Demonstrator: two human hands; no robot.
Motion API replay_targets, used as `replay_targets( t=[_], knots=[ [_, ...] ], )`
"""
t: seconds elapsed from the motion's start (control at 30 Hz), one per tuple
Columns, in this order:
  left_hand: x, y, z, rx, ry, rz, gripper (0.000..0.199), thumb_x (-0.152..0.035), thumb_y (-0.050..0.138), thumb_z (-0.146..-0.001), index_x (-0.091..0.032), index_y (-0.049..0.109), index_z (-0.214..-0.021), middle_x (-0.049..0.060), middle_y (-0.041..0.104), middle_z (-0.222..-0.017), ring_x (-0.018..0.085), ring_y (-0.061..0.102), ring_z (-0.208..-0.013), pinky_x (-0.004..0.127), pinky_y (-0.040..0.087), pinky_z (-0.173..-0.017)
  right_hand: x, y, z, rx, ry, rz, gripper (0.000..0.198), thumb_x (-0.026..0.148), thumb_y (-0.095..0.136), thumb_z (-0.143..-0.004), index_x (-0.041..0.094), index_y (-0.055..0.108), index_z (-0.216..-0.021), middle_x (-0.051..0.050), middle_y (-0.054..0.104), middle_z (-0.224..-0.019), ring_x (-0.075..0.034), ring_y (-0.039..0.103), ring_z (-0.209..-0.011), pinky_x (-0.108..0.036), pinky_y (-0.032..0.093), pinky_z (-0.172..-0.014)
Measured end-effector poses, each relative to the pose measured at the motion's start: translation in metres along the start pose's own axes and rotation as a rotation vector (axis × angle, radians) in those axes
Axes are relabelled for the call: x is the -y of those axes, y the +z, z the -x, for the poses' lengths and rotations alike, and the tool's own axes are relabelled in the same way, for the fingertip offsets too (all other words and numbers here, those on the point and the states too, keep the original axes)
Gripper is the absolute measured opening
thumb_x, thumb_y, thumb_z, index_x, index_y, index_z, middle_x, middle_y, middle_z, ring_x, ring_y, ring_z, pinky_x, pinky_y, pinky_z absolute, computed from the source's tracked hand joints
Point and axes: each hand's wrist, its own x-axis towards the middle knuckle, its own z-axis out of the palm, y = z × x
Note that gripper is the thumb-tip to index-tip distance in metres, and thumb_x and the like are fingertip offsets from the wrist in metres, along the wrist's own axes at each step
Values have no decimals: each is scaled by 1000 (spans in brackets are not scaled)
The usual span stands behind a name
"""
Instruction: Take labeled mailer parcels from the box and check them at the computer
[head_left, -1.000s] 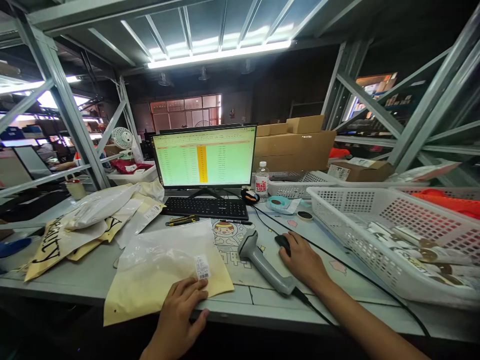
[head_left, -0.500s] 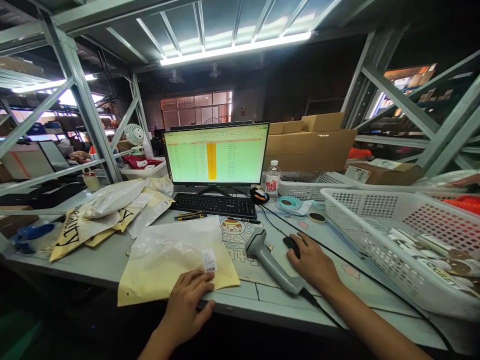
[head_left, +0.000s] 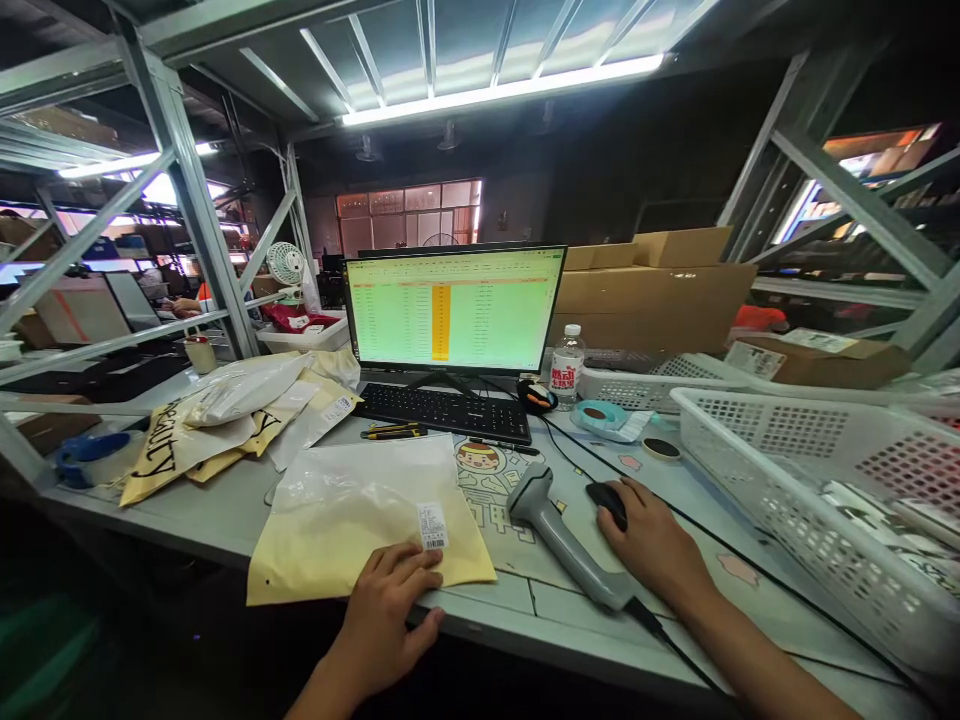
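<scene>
On the counter [head_left: 206,512], left to right, lie heaped mailing bags [head_left: 225,395], a keyboard [head_left: 442,410] below a lit monitor [head_left: 397,310], a grey scanner [head_left: 566,540] and a white basket [head_left: 750,500]. Reaching in from below, the left hand [head_left: 392,603] lies palm-down, fingers loosely spread, on a yellow-and-white package [head_left: 352,500] overhanging the front edge; the right hand [head_left: 651,535], slanting leftward, curls over a black mouse [head_left: 607,503].

Single head-worn camera: faces forward and down from above the near edge of the desk [head_left: 217,505] — left hand [head_left: 394,605] and right hand [head_left: 649,535] close, low in frame — with the monitor [head_left: 457,310] farther off.
</scene>
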Motion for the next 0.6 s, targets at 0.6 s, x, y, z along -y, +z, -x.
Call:
replay_targets(
  t=[0.6],
  knots=[
    [-2, -9, 1, 43, 30, 7, 30, -23, 66, -92, -24, 64, -122, 0, 62, -145, 30, 53, -132, 51, 46, -108, 64, -50, 27, 364, 11, -95, 73, 62, 44, -94, 11, 52, -145, -17, 70, -114, -34, 68, -100, -45, 54, -86]
  ],
)
